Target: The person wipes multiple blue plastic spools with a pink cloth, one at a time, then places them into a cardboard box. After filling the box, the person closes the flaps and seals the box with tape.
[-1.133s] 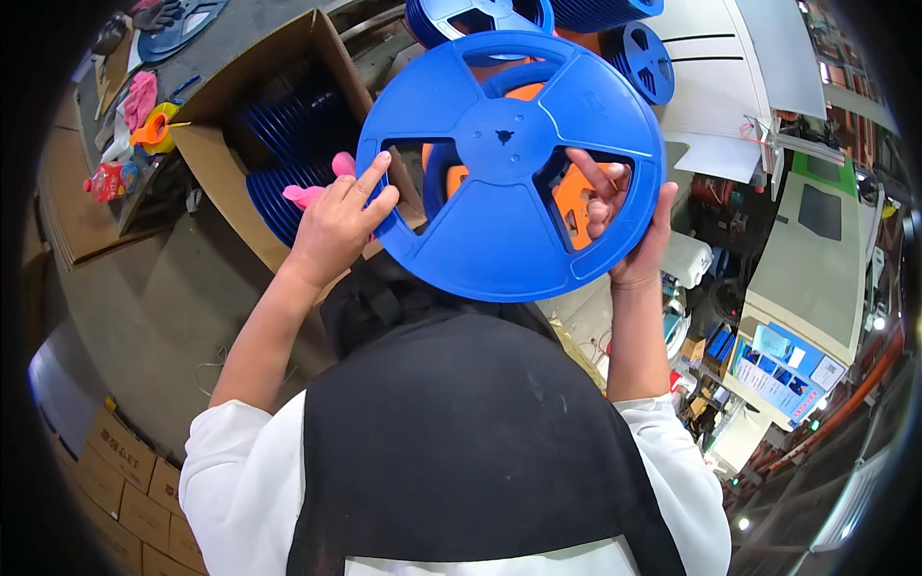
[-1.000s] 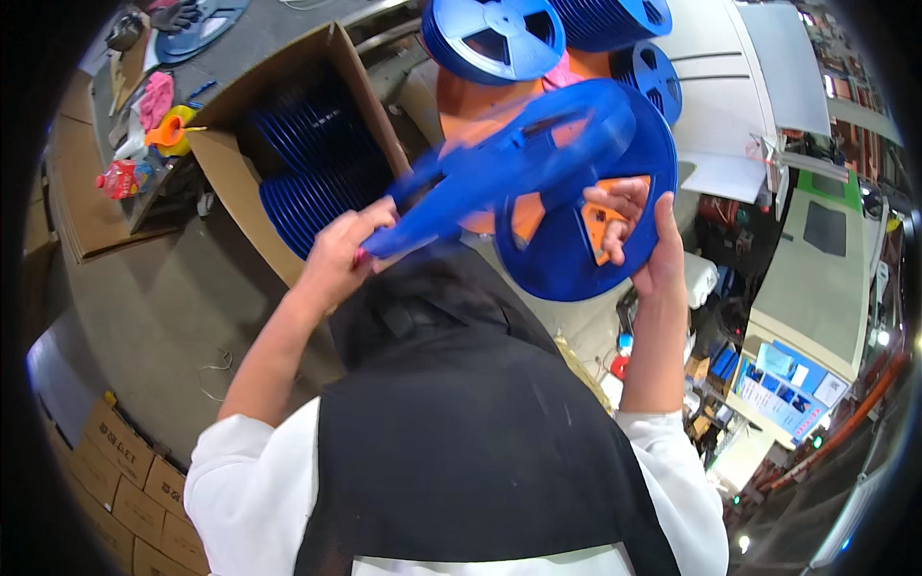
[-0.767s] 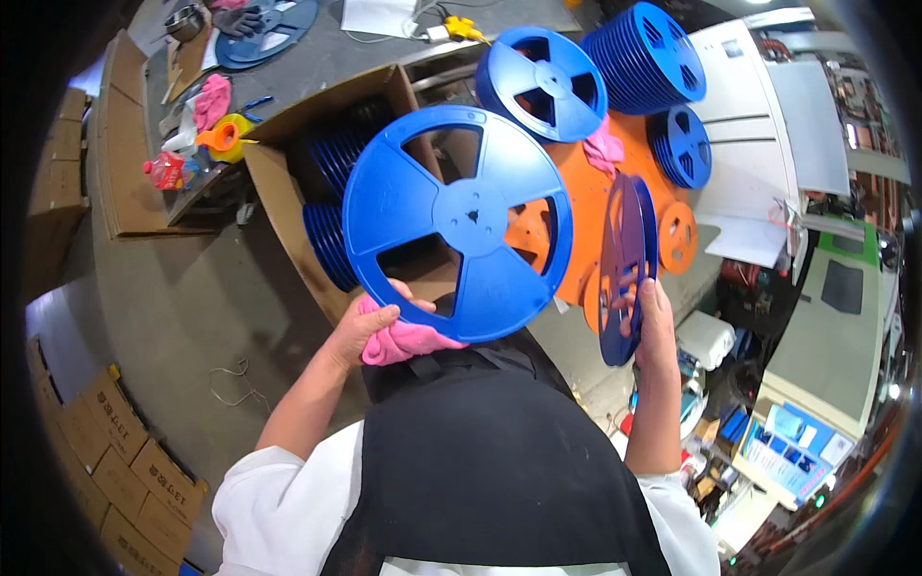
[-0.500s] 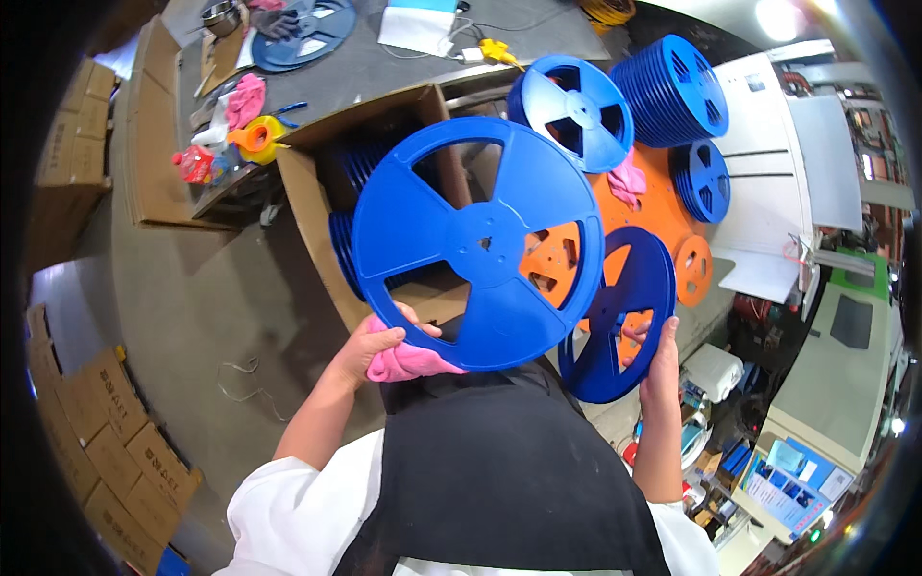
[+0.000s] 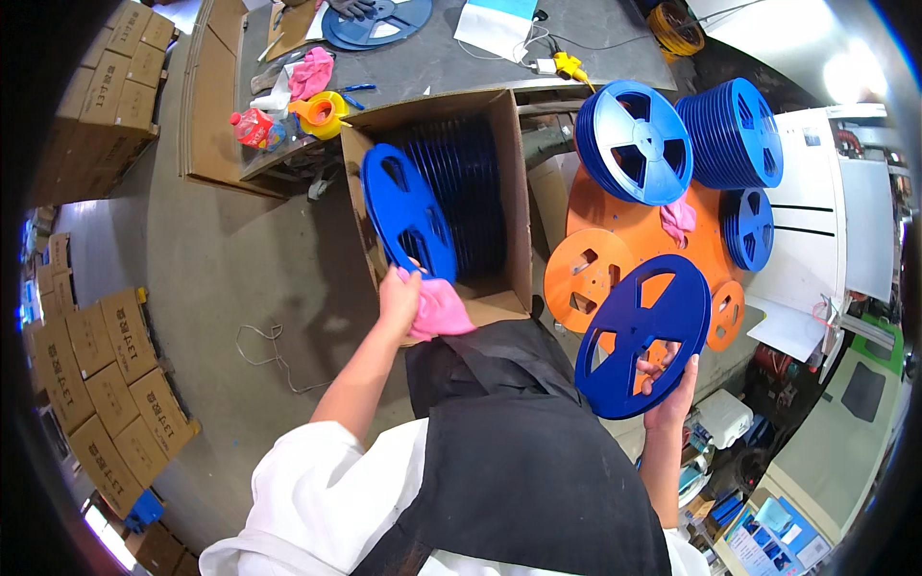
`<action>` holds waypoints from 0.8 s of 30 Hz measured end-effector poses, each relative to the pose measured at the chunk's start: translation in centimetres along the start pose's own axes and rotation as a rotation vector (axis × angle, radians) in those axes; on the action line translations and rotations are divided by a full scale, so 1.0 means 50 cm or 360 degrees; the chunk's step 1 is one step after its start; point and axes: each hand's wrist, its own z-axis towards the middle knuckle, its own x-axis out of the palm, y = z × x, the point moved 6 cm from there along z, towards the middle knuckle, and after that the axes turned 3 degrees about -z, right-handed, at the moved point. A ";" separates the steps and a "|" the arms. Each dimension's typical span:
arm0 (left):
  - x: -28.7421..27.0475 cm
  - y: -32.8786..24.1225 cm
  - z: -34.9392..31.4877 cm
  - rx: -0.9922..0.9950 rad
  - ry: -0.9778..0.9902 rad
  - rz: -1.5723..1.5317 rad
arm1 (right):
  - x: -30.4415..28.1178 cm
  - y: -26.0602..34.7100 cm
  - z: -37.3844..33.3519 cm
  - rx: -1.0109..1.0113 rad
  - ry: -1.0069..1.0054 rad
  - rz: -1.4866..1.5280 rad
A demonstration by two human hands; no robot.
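My left hand (image 5: 398, 301) is closed on the lower rim of a blue plastic reel (image 5: 401, 204), with a pink cloth (image 5: 442, 309) bunched in the same grip. That reel stands tilted nearly on edge at the left side of an open cardboard box (image 5: 520, 192). Inside the box, a row of similar dark blue reels (image 5: 471, 197) stands on edge. My right hand (image 5: 676, 396) grips a second, darker blue reel (image 5: 642, 336) by its lower right rim, its fingers showing through a cut-out. This one is held tilted in front of an orange round table (image 5: 595, 206).
Stacks of blue reels (image 5: 759, 134) and a pink cloth (image 5: 678, 219) lie on the orange surface. Behind the box is a grey workbench (image 5: 423, 72) with a yellow tape roll (image 5: 325, 113) and a red-capped bottle (image 5: 255, 129). Stacked cartons (image 5: 106, 374) stand at left.
The left-hand reel has moved away from my body and left, from face-up before me to on edge in the box. The right-hand reel stays held. My view has shifted.
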 end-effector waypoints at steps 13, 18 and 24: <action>0.040 0.105 0.236 -0.0043 -0.0185 0.0685 | 0.008 -0.010 -0.034 -0.0025 -0.0087 -0.0024; 0.083 0.055 0.199 -0.0100 0.0037 0.0336 | 0.005 0.015 -0.032 -0.0132 -0.0057 0.0447; 0.164 -0.244 0.051 0.0548 0.0375 -0.0529 | 0.033 0.014 -0.011 0.0055 0.0461 0.1147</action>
